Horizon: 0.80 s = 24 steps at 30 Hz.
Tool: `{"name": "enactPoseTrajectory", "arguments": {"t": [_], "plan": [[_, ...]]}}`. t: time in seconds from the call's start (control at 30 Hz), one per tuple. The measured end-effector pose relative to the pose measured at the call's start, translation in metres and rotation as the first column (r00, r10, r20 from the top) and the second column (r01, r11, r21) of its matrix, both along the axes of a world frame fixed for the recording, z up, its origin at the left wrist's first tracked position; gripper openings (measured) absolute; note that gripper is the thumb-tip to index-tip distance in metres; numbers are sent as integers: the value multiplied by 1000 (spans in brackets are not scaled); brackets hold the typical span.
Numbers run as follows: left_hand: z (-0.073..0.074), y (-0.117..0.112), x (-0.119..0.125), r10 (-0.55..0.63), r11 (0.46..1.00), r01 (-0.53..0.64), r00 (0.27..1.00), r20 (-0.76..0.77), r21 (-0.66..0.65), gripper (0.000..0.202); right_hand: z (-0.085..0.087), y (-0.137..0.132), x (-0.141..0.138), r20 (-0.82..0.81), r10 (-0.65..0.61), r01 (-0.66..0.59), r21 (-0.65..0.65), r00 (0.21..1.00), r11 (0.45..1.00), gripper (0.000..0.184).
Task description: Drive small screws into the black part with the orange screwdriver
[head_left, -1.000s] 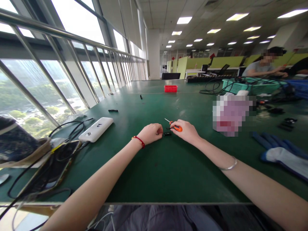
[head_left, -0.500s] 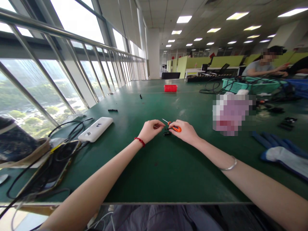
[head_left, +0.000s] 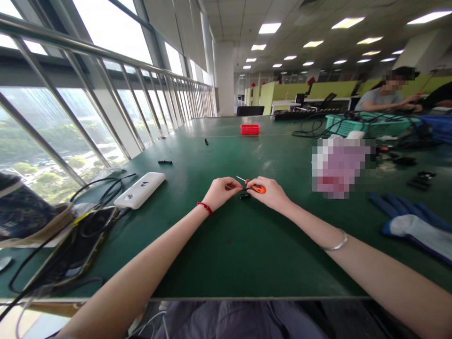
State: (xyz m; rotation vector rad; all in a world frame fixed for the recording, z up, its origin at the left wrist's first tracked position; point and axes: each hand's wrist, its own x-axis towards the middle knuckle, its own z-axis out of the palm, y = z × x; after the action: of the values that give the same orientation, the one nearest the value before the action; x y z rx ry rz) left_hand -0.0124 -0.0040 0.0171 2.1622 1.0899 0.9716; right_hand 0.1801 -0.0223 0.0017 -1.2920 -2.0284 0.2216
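My right hand (head_left: 268, 193) is gripping the orange-handled screwdriver (head_left: 259, 189) above the table (head_left: 229, 254), its thin shaft pointing leftward and away from me. My left hand (head_left: 224, 189) has thumb and fingertips close together just beside it; whether they pinch anything I cannot tell. A small black part (head_left: 245, 196) lies near both hands' fingertips. A red basket (head_left: 250, 129) stands well apart, farther back.
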Motion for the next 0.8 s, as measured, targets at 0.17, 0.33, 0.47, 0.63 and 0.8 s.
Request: {"name": "enactPoseTrajectory", "arguments": {"t": [0.17,0.33,0.47,0.63,0.8], "plan": [[0,-1,0,6,999,-6,1000,-18,41,17,0,0,-1,-57,13,-15,-27,998,1000,11],[1,-2,1,11,997,-8,999,-32,82,19,1,-1,-2,-95,15,-19,-44,995,999,10],[1,-2,0,0,993,4,999,-35,120,21,0,1,-1,-127,8,-15,-59,992,998,11],[1,-1,-1,-45,992,47,999,-22,118,18,-2,3,-1,-163,8,-19,-64,987,998,12],[2,-2,-1,-23,983,35,998,-66,181,18,-1,2,0,-158,11,-20,-56,987,998,11]]}}
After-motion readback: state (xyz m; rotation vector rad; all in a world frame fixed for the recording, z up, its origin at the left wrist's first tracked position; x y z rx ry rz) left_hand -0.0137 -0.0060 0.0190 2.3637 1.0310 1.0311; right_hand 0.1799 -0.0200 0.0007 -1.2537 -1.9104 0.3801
